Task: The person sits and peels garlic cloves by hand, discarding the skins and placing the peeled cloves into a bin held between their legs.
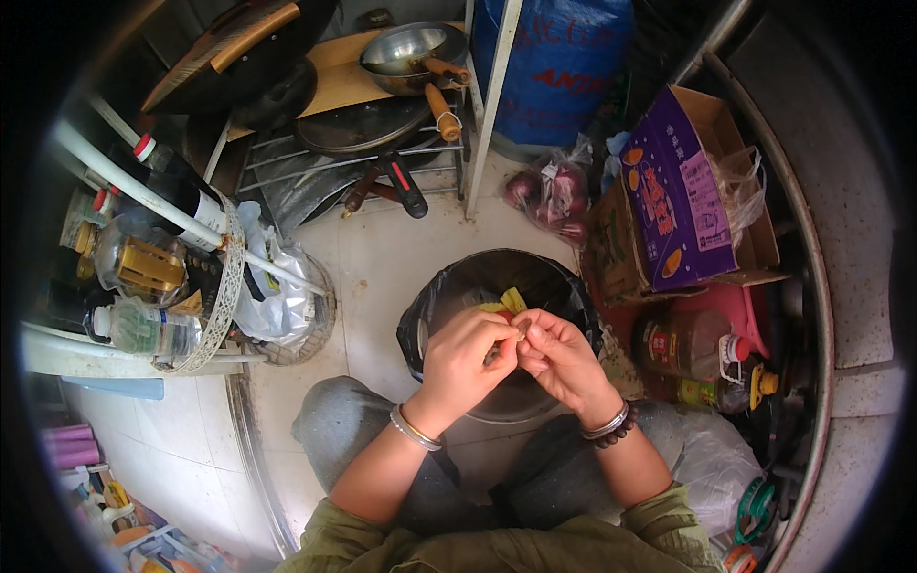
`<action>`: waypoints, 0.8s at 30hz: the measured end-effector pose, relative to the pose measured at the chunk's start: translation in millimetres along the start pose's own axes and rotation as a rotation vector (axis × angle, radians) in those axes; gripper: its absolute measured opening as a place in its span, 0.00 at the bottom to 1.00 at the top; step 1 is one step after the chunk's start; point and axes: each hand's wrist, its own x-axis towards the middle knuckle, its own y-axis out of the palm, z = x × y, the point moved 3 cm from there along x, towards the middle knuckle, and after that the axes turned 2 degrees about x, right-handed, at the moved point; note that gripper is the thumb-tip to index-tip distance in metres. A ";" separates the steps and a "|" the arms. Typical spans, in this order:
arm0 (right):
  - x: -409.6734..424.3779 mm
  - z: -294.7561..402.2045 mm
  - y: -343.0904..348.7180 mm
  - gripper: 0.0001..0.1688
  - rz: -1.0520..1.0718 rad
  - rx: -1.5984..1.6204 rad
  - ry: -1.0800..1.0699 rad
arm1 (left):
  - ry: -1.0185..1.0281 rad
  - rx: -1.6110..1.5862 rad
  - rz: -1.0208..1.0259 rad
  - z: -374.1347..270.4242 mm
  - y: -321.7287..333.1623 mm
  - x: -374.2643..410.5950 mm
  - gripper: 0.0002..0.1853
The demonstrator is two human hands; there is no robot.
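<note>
Both of my hands meet over a round bin (pixel 501 415) lined with a black plastic bag. Between my fingertips is a small brownish piece (pixel 524 330), too small and covered to name; it may be a clove or a bit of peel. My left hand (pixel 466 358) pinches it from the left with thumb and forefinger. My right hand (pixel 559 354) grips it from the right, fingers curled. Inside the bin, just beyond my fingers, lie a yellow wrapper or scrap (pixel 513 301) and something red, partly hidden by my hands.
Ahead stands a metal rack with pans (pixel 412 54) and a lid. Red onions in a plastic bag (pixel 555 193) lie beside a purple cardboard box (pixel 673 200). Oil bottles (pixel 688 347) are at the right. A shelf with bottles (pixel 147 265) and a wire basket (pixel 322 308) stand left.
</note>
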 end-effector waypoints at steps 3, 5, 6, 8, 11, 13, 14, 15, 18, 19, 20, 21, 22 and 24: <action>-0.6 2.3 2.4 0.10 0.034 -0.056 -0.001 | 0.015 0.021 -0.016 -0.8 -2.8 1.6 0.08; -1.6 4.5 4.2 0.10 0.042 -0.136 0.002 | 0.004 0.041 -0.041 -0.9 -4.5 2.4 0.08; -2.0 5.6 5.0 0.10 0.039 -0.191 0.011 | -0.031 0.043 -0.043 0.4 -5.7 2.3 0.08; -3.6 8.1 6.7 0.10 0.045 -0.276 0.033 | -0.100 0.046 -0.047 3.0 -7.8 2.1 0.08; -4.7 10.8 7.4 0.10 0.069 -0.379 0.056 | -0.118 0.052 -0.071 7.0 -5.8 0.7 0.08; -5.2 12.2 6.6 0.10 0.077 -0.469 0.051 | -0.190 0.074 -0.098 12.7 -5.5 -1.7 0.06; -5.8 13.7 6.0 0.10 0.069 -0.495 0.035 | -0.227 0.086 -0.112 16.1 -5.7 -3.3 0.06; -6.4 15.2 5.8 0.10 0.062 -0.521 0.019 | -0.265 0.111 -0.098 21.4 -5.5 -4.4 0.05; -5.6 18.9 3.8 0.10 0.021 -0.577 -0.038 | -0.373 0.196 -0.003 34.0 -8.8 -7.0 0.03; -4.9 19.7 2.9 0.11 0.002 -0.593 -0.059 | -0.348 0.183 -0.027 35.0 -8.0 -7.0 0.05; -4.5 19.5 1.8 0.11 -0.020 -0.565 -0.052 | -0.322 0.171 -0.051 37.7 -5.6 -7.4 0.06; -4.3 19.4 0.5 0.12 -0.044 -0.537 -0.046 | -0.295 0.157 -0.074 38.6 -4.1 -7.1 0.08; -4.3 19.5 -0.4 0.12 -0.067 -0.509 -0.040 | -0.331 0.147 -0.062 38.8 -3.7 -6.9 0.08; -2.9 20.7 2.4 0.11 -0.110 -0.518 -0.104 | -0.402 0.126 -0.036 36.9 -3.8 -6.5 0.09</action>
